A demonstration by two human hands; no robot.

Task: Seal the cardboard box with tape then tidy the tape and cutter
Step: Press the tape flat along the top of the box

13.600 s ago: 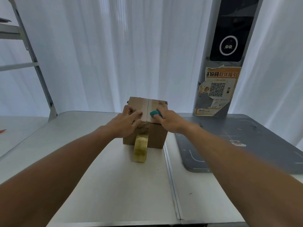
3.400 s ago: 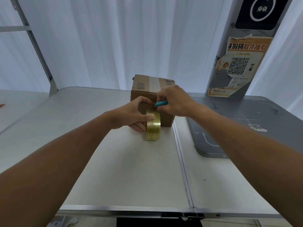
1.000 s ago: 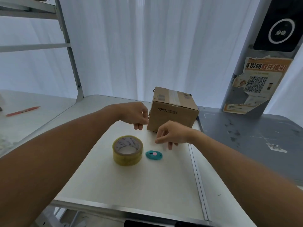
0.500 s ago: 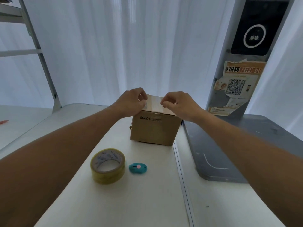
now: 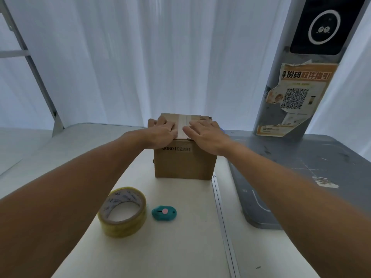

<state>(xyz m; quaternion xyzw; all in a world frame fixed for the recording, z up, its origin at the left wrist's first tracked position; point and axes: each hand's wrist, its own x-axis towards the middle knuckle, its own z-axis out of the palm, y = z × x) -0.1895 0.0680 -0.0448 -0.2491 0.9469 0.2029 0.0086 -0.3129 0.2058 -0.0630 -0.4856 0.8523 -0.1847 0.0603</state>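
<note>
A brown cardboard box [image 5: 183, 165] stands on the white table [image 5: 170, 247], with a pale tape strip [image 5: 183, 125] running along the middle of its closed top. My left hand [image 5: 160, 132] lies flat on the top, left of the strip. My right hand [image 5: 204, 133] lies flat on the top, right of the strip. Neither hand holds anything. A yellowish tape roll [image 5: 122, 211] lies flat on the table in front of the box. A small teal cutter [image 5: 164, 212] with a pink button rests just to the right of the roll.
A dark grey mat [image 5: 301, 173] covers the table to the right of the box. Behind it rises a grey post [image 5: 281, 87] with an orange QR poster and a black screen. White curtains hang at the back. A metal rack frame [image 5: 30, 63] stands far left.
Both hands have gone from pinching the tape at the box's front top edge to lying flat on the top. The roll and cutter lie where they were set down.
</note>
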